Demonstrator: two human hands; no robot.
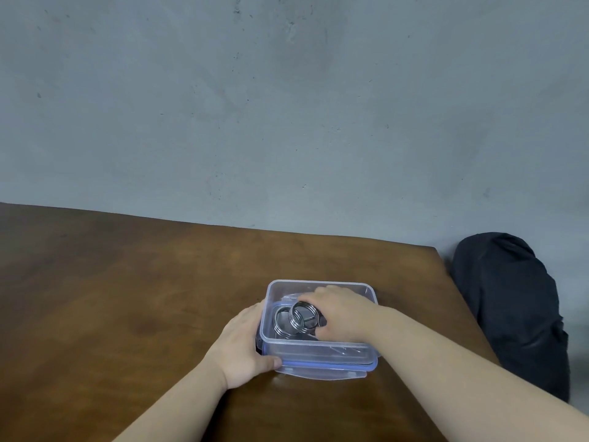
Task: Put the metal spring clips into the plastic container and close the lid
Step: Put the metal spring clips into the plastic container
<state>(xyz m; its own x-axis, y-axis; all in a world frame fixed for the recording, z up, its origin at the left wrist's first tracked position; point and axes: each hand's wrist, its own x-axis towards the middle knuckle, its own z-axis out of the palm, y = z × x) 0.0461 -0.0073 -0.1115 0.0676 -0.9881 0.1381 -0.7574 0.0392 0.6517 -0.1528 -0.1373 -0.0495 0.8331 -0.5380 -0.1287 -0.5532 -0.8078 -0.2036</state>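
Observation:
A clear plastic container [318, 347] stands open on the brown table, resting on its blue-rimmed lid [325, 371], which lies underneath. Inside lie round metal spring clips [294, 317], shiny coiled rings. My right hand [342, 314] reaches into the container from the right, its fingers curled over the clips; the fingertips are hidden, so its grip on them is unclear. My left hand [243, 342] presses against the container's left wall, thumb on the front corner, holding it steady.
The wooden table [127, 298] runs to a grey wall behind. Its right edge lies close to the container. A dark cloth-covered object [510, 307] sits beyond that edge on the right.

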